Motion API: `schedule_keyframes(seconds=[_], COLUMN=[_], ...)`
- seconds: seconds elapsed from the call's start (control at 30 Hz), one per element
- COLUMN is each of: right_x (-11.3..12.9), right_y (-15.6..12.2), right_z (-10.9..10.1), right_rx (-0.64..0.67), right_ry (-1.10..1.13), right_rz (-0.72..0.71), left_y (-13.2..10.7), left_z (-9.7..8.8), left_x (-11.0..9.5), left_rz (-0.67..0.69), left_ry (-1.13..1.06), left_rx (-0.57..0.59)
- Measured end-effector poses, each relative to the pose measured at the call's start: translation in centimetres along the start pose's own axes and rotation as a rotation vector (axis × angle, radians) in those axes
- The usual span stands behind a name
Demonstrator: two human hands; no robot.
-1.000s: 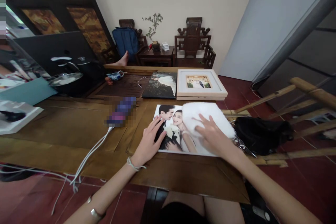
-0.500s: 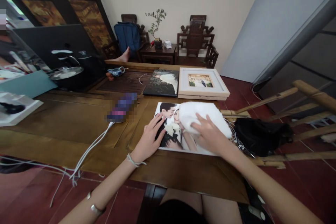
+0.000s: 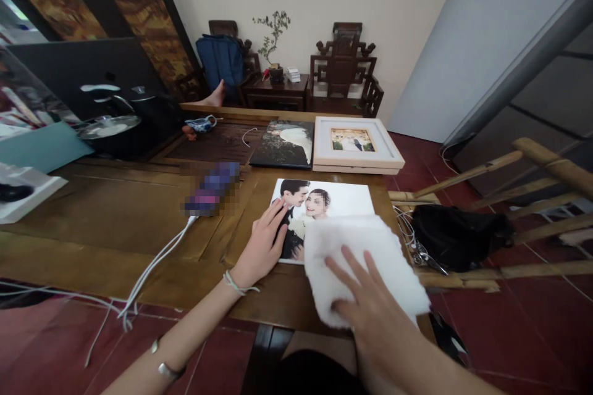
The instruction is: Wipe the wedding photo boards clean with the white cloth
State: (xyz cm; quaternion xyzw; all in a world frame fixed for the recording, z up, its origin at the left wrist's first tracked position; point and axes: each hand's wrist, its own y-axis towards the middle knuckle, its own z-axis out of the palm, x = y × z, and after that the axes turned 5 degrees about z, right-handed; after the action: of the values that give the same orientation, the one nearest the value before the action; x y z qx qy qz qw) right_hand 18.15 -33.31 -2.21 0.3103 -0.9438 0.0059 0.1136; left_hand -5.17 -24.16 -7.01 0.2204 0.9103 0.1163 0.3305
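A wedding photo panel lies flat near the front edge of the wooden table, showing a couple on white. My left hand rests with outstretched fingers on the panel's left side. A fluffy white cloth covers the lower right of the panel and hangs over its near edge. On top of it, my right hand has its fingers spread and the thumb bent at the cloth's near edge. The panel's lower right corner is hidden.
Behind the panel lie a dark photo album and a white-framed picture. To the left is a blurred phone with white cables. A glass-lidded pot stands far left. A bamboo chair holds a black bag.
My right hand has drawn the white cloth down towards me, uncovering the panel's upper right part. My left hand stays on the panel's left side.
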Motion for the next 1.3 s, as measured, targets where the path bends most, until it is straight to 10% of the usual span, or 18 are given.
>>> schedule_keyframes(seconds=[0.13,0.5,0.9,1.3], right_x=[-0.2,-11.9,-0.8,-8.1], right_y=[-0.4,10.2,-2.5,13.5], right_z=[-0.8,-4.0,0.0,-3.2], right_rx=[0.062,-0.078,-0.043,-0.039], right_ry=[0.048,-0.062,-0.004,-0.01], right_rz=[-0.034,0.171,-0.028,0.081], left_y=[0.0,0.1,0.1,0.1], left_z=[0.1,-0.3,0.3,0.0], left_x=[0.2,0.2,0.2,0.6], left_rz=[0.019,0.011,0.021,0.04], left_ry=[0.013,-0.029,0.008,-0.003], left_rx=[-0.004,0.013,-0.036,-0.01])
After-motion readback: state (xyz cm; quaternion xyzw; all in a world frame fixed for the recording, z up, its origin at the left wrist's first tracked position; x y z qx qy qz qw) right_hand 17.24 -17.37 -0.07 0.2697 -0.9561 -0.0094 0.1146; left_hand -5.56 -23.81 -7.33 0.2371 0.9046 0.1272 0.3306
